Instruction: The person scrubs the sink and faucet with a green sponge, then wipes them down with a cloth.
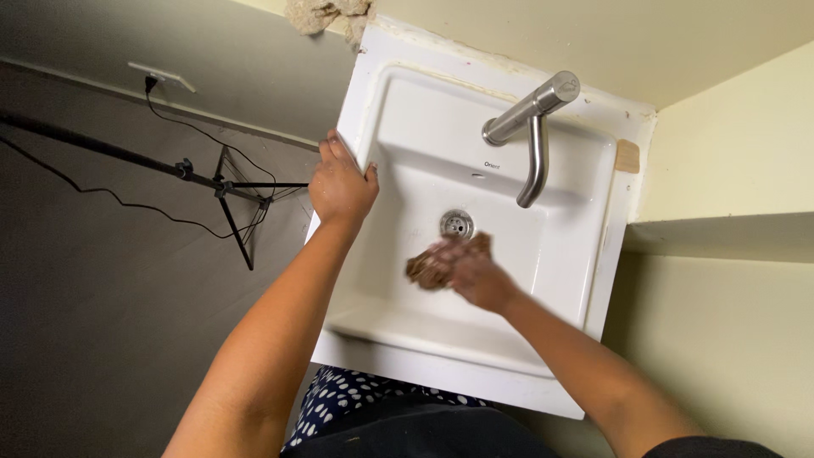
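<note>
The right hand (479, 271) presses a brown scrubbing pad (428, 267) against the floor of the white sink (407, 110), just below and beside the round metal drain (456, 223), and the hand and pad are blurred, which suggests a quick rubbing stroke. One risk, as a judgement, is that the pad slips from under the palm on the wet-looking basin and slides toward the drain; the grip seems to be more a flat press than a closed clasp, fingers spread over the pad, so little would stop it. Another risk is that a wide stroke carries the knuckles up into the curved steel faucet (534, 140), whose spout hangs over the basin above the drain. The left hand (341, 182) rests on the sink's left rim, fingers draped over the edge and thumb toward the basin, closed lightly on the rim and holding nothing else; if that bracing hand slides on the smooth edge, the person could lose balance over the basin. Both forearms reach up from the lower frame, the left nearly straight, the right angled inward across the basin. A dark tripod stand (233, 191) with a trailing cable (182, 127) stands by the grey wall to the left, well apart from the hands.
</note>
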